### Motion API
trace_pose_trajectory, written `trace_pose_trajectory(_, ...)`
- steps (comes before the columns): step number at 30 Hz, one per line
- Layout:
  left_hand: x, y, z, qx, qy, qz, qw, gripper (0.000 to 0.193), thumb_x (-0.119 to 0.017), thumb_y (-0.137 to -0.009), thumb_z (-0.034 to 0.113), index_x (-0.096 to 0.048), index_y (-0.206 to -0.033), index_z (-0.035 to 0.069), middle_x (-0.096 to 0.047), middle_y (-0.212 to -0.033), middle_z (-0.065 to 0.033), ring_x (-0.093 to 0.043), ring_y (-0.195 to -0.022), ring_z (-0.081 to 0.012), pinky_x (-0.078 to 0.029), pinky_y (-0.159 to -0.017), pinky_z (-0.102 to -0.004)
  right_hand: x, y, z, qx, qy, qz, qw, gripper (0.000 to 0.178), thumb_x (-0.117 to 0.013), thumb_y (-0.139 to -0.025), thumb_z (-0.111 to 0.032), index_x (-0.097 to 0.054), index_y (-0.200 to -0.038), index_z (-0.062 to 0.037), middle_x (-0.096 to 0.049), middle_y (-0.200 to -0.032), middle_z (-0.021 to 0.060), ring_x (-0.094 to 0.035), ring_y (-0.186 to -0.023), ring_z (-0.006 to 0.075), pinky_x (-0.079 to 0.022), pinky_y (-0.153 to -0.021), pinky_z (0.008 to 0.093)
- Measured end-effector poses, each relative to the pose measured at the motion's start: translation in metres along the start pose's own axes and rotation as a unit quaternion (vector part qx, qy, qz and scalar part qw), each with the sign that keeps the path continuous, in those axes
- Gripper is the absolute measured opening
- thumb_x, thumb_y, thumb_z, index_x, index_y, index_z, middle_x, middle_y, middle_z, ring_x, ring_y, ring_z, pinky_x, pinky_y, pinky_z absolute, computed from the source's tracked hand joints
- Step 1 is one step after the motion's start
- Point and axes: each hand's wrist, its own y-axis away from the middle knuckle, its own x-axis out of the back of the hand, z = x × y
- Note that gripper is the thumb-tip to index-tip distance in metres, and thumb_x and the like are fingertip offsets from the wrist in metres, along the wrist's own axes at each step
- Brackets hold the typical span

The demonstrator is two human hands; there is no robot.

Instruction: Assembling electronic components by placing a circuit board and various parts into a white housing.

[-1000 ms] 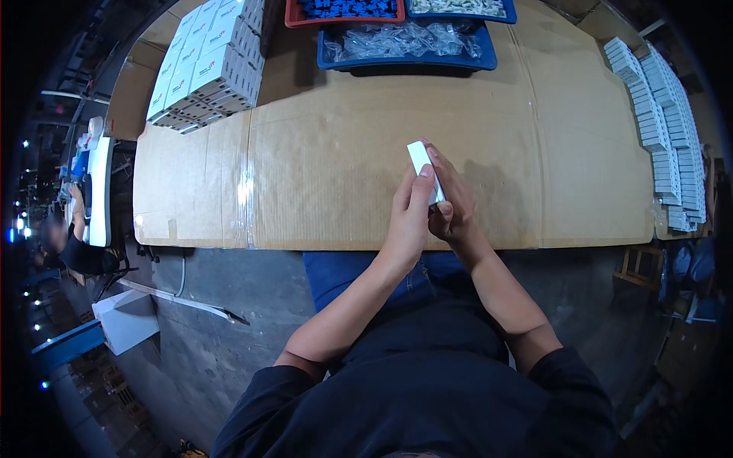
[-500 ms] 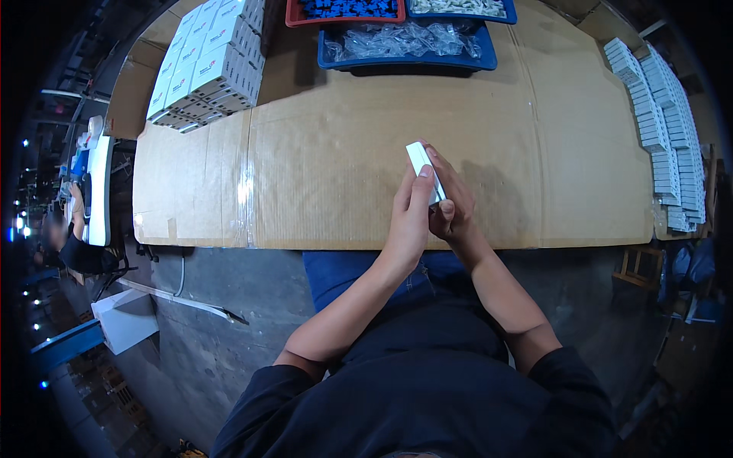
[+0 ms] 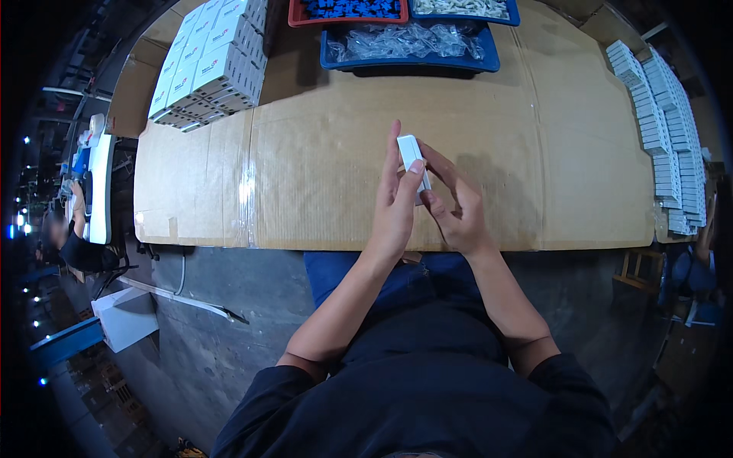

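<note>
A slim white rectangular case (image 3: 409, 149) stands tilted between my two hands, above the near middle of the cardboard-covered table. My left hand (image 3: 394, 208) has its thumb pressed on the face of the case, while its fingers stretch up along the left side. My right hand (image 3: 464, 214) grips the case from the right, fingers behind it and the thumb near its lower end. The lower part of the case is partly hidden by the thumbs. I cannot make out its exact kind.
Stacked white boxes (image 3: 202, 69) stand at the far left. At the back are a red bin (image 3: 347, 22) of blue parts, a blue bin (image 3: 408, 66) of clear plastic bags and another blue bin (image 3: 513, 14) of pale pieces. White cartons (image 3: 664, 130) line the right; a person (image 3: 76, 240) sits left.
Both hands and the white case have shifted slightly left. The left fingers have straightened upward, and the right hand has spread from the left one at its base.
</note>
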Motion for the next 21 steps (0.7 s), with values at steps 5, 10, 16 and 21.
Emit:
trace_pose_trajectory(5, 0.003, -0.001, -0.004, -0.028, -0.050, -0.006, 0.998, 0.067, -0.052, -0.112, 0.027, -0.021, -0.170, 0.016, -0.055, -0.110, 0.0000, -0.049, -0.088, -0.0057, -0.046, -0.076, -0.0229, -0.002, 0.000, -0.010, -0.003, 0.063, 0.005, 0.998, 0.054, -0.071, -0.098, -0.015, -0.058, -0.146, 0.0037, -0.057, -0.153, 0.0204, -0.058, -0.139, 0.0321, -0.046, -0.114, 0.0406)
trace_pose_trajectory(10, 0.003, 0.001, -0.003, -0.014, -0.015, -0.023, 1.000, 0.064, -0.053, -0.113, 0.027, -0.025, -0.169, 0.013, -0.054, -0.104, 0.0025, -0.046, -0.085, -0.0049, -0.045, -0.074, -0.0217, 0.000, 0.003, -0.007, -0.009, 0.058, 0.006, 0.998, 0.055, -0.071, -0.098, -0.015, -0.056, -0.147, 0.0043, -0.059, -0.150, 0.0225, -0.059, -0.138, 0.0335, -0.048, -0.112, 0.0400)
trace_pose_trajectory(16, 0.007, 0.002, -0.010, -0.049, -0.048, -0.019, 0.997, 0.062, -0.052, -0.113, 0.024, -0.025, -0.168, 0.012, -0.055, -0.112, 0.0010, -0.048, -0.090, -0.0042, -0.046, -0.080, -0.0226, 0.004, 0.004, -0.010, 0.001, 0.102, -0.043, 0.994, 0.050, -0.063, -0.103, -0.014, -0.054, -0.149, 0.0043, -0.058, -0.151, 0.0233, -0.063, -0.133, 0.0357, -0.051, -0.108, 0.0390)
trace_pose_trajectory(21, 0.010, 0.002, -0.023, -0.092, -0.040, -0.012, 0.995, 0.061, -0.051, -0.113, 0.023, -0.028, -0.166, 0.006, -0.049, -0.143, -0.0048, -0.053, -0.117, -0.0095, -0.047, -0.099, -0.0272, 0.001, 0.004, -0.006, 0.036, 0.131, -0.046, 0.990, 0.049, -0.057, -0.106, -0.015, -0.052, -0.151, 0.0038, -0.057, -0.152, 0.0235, -0.064, -0.129, 0.0383, -0.053, -0.106, 0.0398)
